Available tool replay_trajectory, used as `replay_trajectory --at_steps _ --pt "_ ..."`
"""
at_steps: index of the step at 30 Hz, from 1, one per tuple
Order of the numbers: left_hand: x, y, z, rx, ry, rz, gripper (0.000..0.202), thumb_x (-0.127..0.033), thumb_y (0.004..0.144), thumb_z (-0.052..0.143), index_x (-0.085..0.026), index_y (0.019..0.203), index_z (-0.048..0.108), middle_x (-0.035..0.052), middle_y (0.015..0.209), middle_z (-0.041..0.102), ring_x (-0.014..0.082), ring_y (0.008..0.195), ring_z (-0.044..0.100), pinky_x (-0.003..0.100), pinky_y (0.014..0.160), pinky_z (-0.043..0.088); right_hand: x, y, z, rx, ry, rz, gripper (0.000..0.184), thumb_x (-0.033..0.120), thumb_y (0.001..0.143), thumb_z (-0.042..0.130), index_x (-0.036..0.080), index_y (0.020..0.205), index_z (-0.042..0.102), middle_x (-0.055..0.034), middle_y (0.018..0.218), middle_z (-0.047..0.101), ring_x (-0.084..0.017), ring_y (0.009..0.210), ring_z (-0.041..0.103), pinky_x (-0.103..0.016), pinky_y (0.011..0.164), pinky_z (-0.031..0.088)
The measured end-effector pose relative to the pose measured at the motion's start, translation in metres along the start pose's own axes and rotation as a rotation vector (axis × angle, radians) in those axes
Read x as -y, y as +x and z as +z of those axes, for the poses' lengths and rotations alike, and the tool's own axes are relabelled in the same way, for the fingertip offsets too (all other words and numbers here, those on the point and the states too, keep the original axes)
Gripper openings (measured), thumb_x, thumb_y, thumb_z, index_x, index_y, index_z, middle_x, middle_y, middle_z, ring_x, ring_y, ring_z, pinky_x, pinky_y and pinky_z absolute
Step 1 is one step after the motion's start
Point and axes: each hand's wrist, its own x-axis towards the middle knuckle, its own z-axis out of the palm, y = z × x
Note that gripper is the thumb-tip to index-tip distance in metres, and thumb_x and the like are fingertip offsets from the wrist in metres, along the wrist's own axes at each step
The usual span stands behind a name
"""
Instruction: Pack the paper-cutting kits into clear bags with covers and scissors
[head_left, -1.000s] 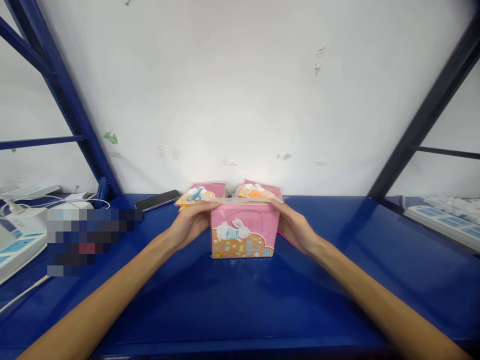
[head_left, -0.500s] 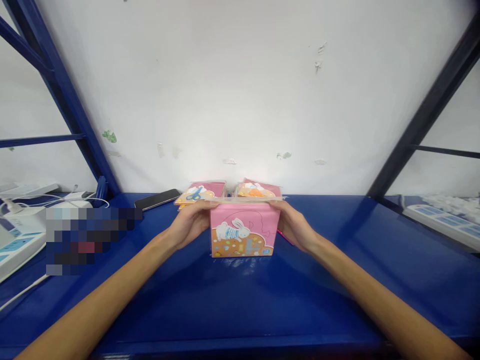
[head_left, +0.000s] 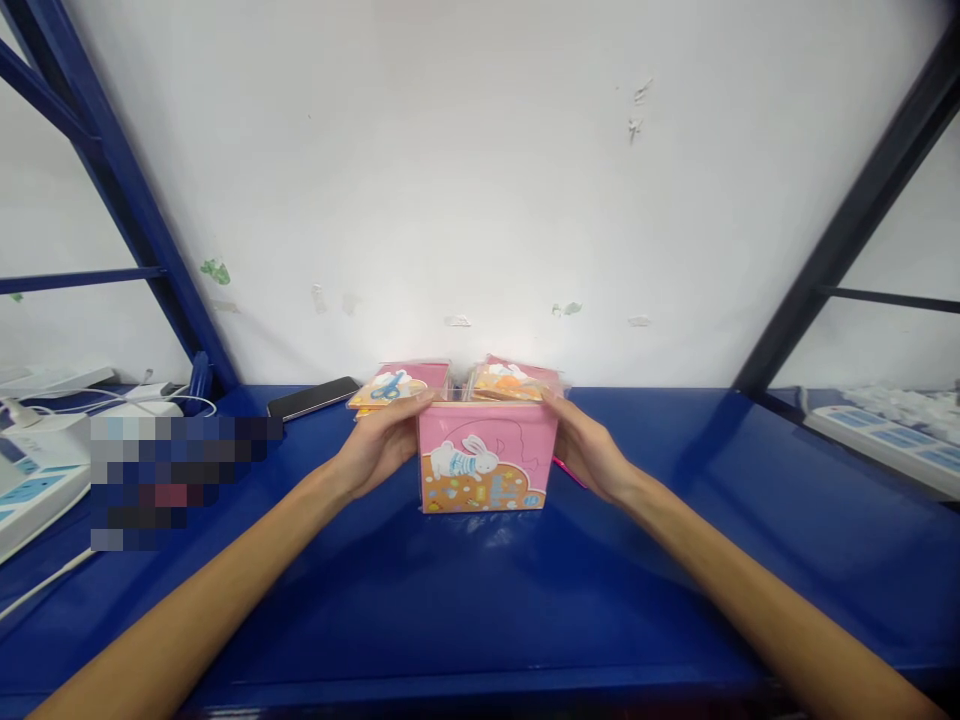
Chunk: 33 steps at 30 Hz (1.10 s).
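A pink and orange craft-paper pack [head_left: 487,458] with a white rabbit on its front stands upright on the blue table, in a clear plastic wrapper. My left hand [head_left: 386,440] grips its left edge, thumb at the top corner. On the other side, my right hand [head_left: 589,445] is closed on the right edge and upper corner. The fingers behind the pack are mostly hidden. Just beyond it lie two stacks of similar packs, a left stack [head_left: 397,385] with printed scissors on top and a right stack [head_left: 517,378].
A dark phone [head_left: 313,398] lies left of the stacks. A pink pen-like stick [head_left: 571,474] shows partly beside my right hand. White power strips [head_left: 37,505] and cables occupy the left side, with another power strip [head_left: 885,445] at right. Blue metal posts [head_left: 142,190] frame the table.
The wrapper's top flap, seen edge-on across the pack before, now leans back toward the stacks. Both hands and the pack stay nearly in place.
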Motion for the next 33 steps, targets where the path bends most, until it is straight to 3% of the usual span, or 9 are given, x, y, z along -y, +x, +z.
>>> replay_trajectory --at_steps 8,20,33 --pt "0.0001 0.0007 -0.0042 0.075 0.038 -0.042 0.035 -0.033 0.09 0.06 -0.013 0.113 0.077 0.0131 0.118 0.077 0.0363 0.12 0.063 0.044 0.102 0.046 0.0025 -0.0017 0.0019 -0.026 -0.03 0.022 0.044 0.046 0.097 0.05 0.025 0.13 0.07 -0.005 0.137 0.068 -0.033 0.129 0.059 -0.049 0.112 0.042" --pt "0.001 0.0007 -0.0027 0.075 0.007 -0.035 0.032 -0.031 0.089 0.061 -0.014 0.108 0.079 0.0117 0.119 0.077 0.036 0.122 0.063 0.043 0.101 0.047 0.0022 -0.0007 0.0025 -0.026 -0.052 0.019 0.046 0.047 0.098 0.048 0.024 0.132 0.067 -0.0058 0.138 0.067 -0.031 0.129 0.059 -0.048 0.111 0.043" --pt "0.0017 0.0013 -0.0017 0.014 0.011 -0.055 0.038 -0.033 0.09 0.061 -0.013 0.119 0.074 0.0122 0.121 0.076 0.0346 0.12 0.064 0.04 0.099 0.048 0.0023 0.001 0.004 -0.058 -0.063 0.039 0.046 0.053 0.098 0.048 0.025 0.13 0.068 -0.0057 0.138 0.067 -0.031 0.13 0.059 -0.048 0.112 0.042"
